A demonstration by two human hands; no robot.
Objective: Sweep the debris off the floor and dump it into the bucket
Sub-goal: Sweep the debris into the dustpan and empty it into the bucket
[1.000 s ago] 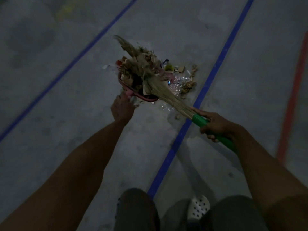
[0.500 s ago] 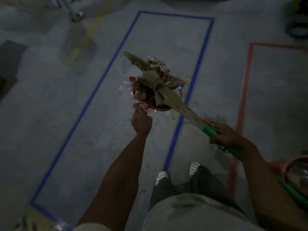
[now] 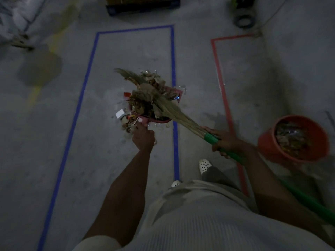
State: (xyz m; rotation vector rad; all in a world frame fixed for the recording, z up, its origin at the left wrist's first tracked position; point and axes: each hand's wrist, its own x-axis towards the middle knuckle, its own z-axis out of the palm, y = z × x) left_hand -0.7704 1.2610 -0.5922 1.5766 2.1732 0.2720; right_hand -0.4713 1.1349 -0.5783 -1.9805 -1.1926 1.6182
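In the head view, a pink plastic dustpan [image 3: 161,121] is being held by the left hand [image 3: 144,139], whose fingers are being curled round its short handle. The pan is seemingly clear of the grey concrete floor [image 3: 117,60]. It is being carried heaped with debris of dry leaves, paper scraps and clear wrappers [image 3: 145,102]. A straw-bristled broom with a green plastic handle [image 3: 174,113] is being gripped by the right hand [image 3: 224,142], fingers wrapped round the green collar. Its bristles are being laid across the top of the heap. The round orange plastic bucket [image 3: 272,147], already partly filled with similar litter, is standing at the person's right, well apart from the pan and beyond a red taped line [image 3: 219,69].

Spillage is being risked. The heap is overhanging the pan's rim, and small pieces near a white scrap [image 3: 120,114] are looking ready to drop by the handle. If the pan is tilted or the bristles lifted on the way across, litter is likely to be scattered short of the bucket.

Much is being obscured by the dim light. The pan's floor and far lip are being hidden under the load, the left fingertips cannot be made out, and the broom's handle end is being cut off at the frame's edge.
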